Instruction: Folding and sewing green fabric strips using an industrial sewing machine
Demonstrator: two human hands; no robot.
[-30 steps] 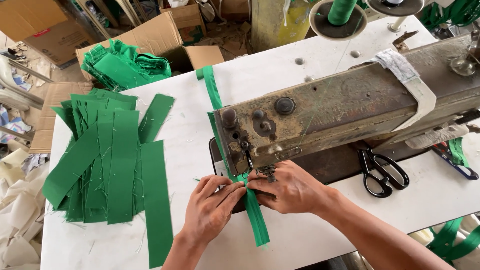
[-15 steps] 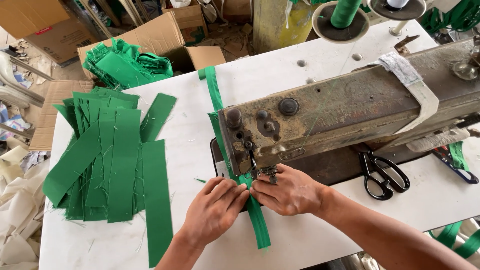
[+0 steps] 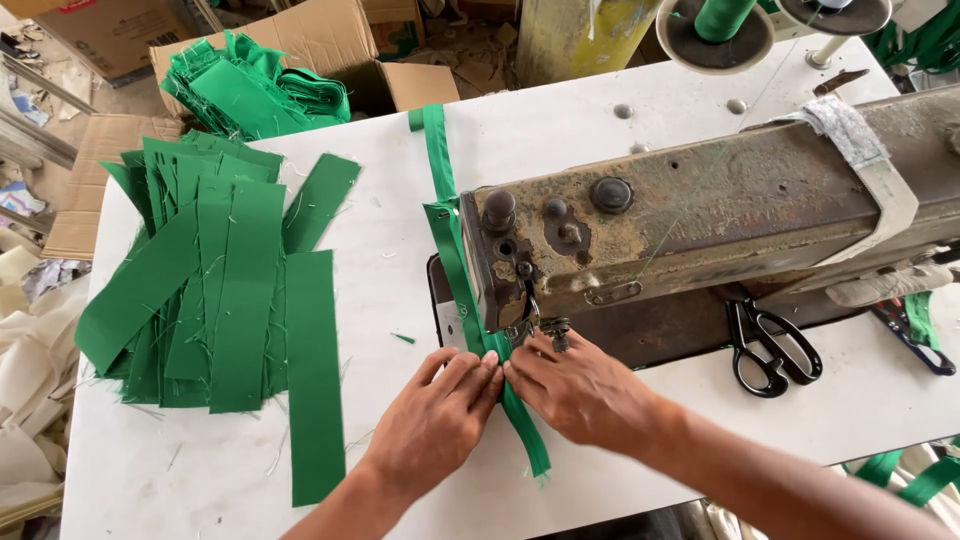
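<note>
My left hand (image 3: 435, 420) and right hand (image 3: 580, 390) press fingers flat on the soft, limp green strip (image 3: 520, 420), just before the sewing machine (image 3: 700, 220).

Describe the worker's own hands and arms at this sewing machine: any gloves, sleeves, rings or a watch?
Both hands are bare. The left hand and the right hand wear no gloves, and no rings show on the visible fingers. Both forearms are uncovered as far as the picture's edge, with no sleeve, watch or bracelet in view. The nails look short and plain.
</note>
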